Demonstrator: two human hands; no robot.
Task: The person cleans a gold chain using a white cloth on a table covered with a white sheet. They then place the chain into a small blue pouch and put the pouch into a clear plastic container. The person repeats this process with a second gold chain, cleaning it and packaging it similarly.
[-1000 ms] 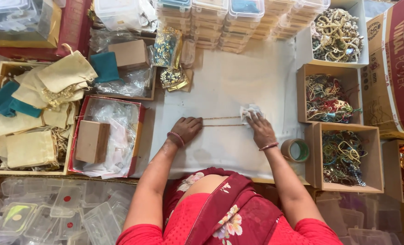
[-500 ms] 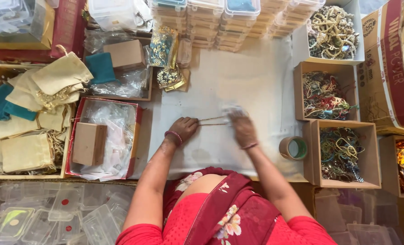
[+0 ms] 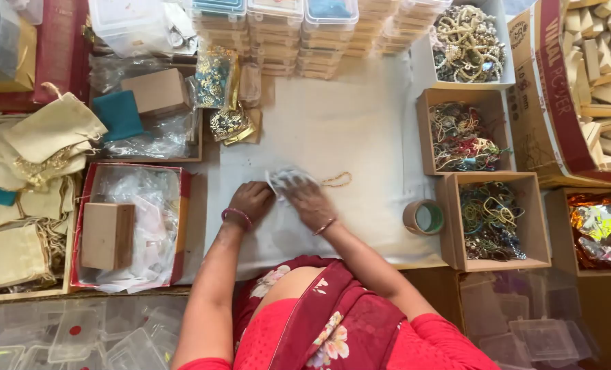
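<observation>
Cloth pouches (image 3: pixel 34 147) in pale gold lie heaped at the far left of the frame, a teal one among them. Just to their right sits a red-edged tray (image 3: pixel 181 226) lined with clear plastic bags, and a small plain brown box (image 3: pixel 106 235) rests on it. Above that, in the upper left, a second brown box (image 3: pixel 156 90) and a teal pad (image 3: pixel 119 114) lie on more plastic, with packets of gold ornaments (image 3: pixel 222 103) beside them. Stacks of clear lidded cases (image 3: pixel 298 31) line the top centre. On the white cloth (image 3: pixel 346 116) in the middle, the left hand (image 3: pixel 252 199) is curled, knuckles up, pressing down at one edge of a small clear plastic packet (image 3: pixel 286 179). The right hand (image 3: pixel 311 202) lies just beside it, fingers over the same packet, though motion blur keeps me from telling whether it grips or only rests there. A thin gold chain (image 3: pixel 337 181) trails out from the packet toward the right, lying flat on the cloth. Further right a roll of tape (image 3: pixel 423 218) stands at the cloth's edge, touching a cardboard box (image 3: pixel 537 226) full of tangled coloured bangles. Two more boxes of jewellery stand above it, the middle box (image 3: pixel 425 130) and the white top box (image 3: pixel 501 41). Wooden blocks (image 3: pixel 604 55) fill a carton at the far upper right.
</observation>
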